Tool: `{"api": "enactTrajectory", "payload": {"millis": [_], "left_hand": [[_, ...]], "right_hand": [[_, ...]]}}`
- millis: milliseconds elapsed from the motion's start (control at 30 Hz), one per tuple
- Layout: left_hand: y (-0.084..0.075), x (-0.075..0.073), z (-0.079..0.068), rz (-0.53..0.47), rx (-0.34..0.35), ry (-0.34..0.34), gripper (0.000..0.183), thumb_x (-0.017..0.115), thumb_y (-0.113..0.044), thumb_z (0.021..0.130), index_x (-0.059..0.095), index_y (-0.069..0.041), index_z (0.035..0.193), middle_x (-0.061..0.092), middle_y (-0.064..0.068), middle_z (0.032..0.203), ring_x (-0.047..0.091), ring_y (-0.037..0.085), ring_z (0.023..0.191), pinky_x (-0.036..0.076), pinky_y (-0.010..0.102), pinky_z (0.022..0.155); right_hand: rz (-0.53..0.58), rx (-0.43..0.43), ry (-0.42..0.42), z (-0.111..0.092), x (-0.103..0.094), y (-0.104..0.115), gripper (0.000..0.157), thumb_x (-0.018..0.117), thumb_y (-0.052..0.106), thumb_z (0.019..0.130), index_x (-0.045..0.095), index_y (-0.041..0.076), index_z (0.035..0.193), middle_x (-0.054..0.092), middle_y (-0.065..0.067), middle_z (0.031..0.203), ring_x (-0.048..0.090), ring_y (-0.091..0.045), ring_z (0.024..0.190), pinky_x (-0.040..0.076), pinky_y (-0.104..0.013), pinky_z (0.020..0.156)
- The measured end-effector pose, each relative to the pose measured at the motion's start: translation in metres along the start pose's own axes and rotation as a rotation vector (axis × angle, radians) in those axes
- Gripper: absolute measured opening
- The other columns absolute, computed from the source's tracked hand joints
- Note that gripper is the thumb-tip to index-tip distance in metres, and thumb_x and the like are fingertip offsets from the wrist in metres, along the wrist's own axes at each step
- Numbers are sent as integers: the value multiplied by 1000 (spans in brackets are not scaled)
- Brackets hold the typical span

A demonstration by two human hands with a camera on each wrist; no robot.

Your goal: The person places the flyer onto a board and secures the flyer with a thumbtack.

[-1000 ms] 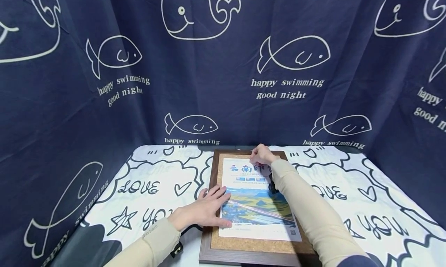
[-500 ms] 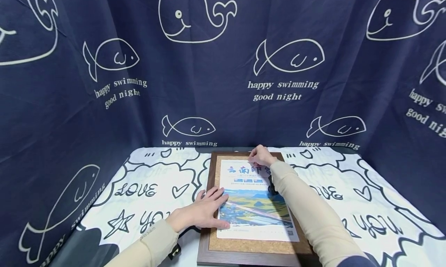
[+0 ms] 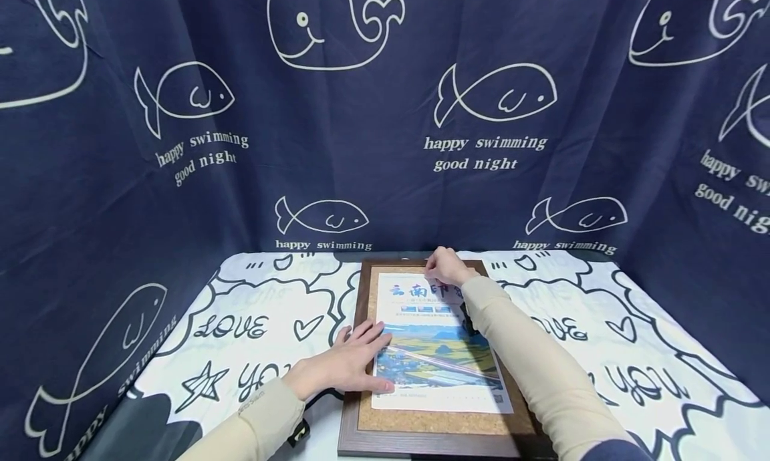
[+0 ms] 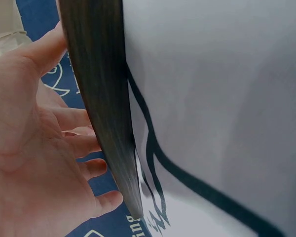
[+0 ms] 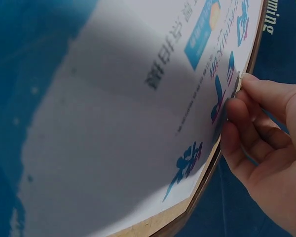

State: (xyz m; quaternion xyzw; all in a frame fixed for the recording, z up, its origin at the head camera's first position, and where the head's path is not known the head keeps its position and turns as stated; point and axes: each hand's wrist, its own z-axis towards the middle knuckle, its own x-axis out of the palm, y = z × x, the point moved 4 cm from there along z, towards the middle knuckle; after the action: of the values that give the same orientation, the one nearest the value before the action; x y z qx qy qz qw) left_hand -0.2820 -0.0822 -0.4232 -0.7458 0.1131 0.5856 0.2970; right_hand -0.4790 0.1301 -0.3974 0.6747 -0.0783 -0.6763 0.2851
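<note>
A printed poster (image 3: 421,374) with blue Chinese lettering and a landscape picture lies on a cork board (image 3: 433,423) in a brown wooden frame (image 3: 421,443). My left hand (image 3: 345,367) rests spread over the frame's left side, fingertips and thumb on the poster's left edge. In the left wrist view its fingers reach over the frame. My right hand (image 3: 448,267) is at the poster's top edge, fingers curled and thumb against the fingertips. The right wrist view shows the fingertips (image 5: 239,106) pinching a small pin-like thing, mostly hidden, right at the paper's edge.
A white cloth (image 3: 259,300) with black lettering, hearts and stars covers the table under the board. Behind and beside it hang dark blue curtains (image 3: 385,147) with white fish drawings. A black wrist strap piece (image 3: 299,433) shows beside the left sleeve.
Both hands hold nearly the same positions on the board and poster. The whole head view has shifted slightly, so everything sits a little farther left in it.
</note>
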Motion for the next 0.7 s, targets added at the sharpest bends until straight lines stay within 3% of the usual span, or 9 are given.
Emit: {"api": "enactTrajectory", "payload": {"millis": [367, 700], "left_hand": [[0, -1, 0, 3, 5, -13, 91, 61, -65, 83, 30, -14, 152, 18, 9, 162, 10, 31, 151, 13, 65, 114], [1, 1, 1, 10, 7, -14, 91, 61, -66, 82, 30, -15, 152, 18, 9, 162, 10, 30, 151, 13, 65, 114]], "right_hand": [[-100, -34, -6, -1, -1, 5, 10, 68, 8, 88, 76, 7, 83, 72, -6, 84, 58, -18, 74, 50, -32, 73], [-164, -61, -12, -2, -1, 11, 16, 66, 6, 87, 73, 8, 74, 68, -4, 75, 55, -18, 69, 47, -30, 67]]}}
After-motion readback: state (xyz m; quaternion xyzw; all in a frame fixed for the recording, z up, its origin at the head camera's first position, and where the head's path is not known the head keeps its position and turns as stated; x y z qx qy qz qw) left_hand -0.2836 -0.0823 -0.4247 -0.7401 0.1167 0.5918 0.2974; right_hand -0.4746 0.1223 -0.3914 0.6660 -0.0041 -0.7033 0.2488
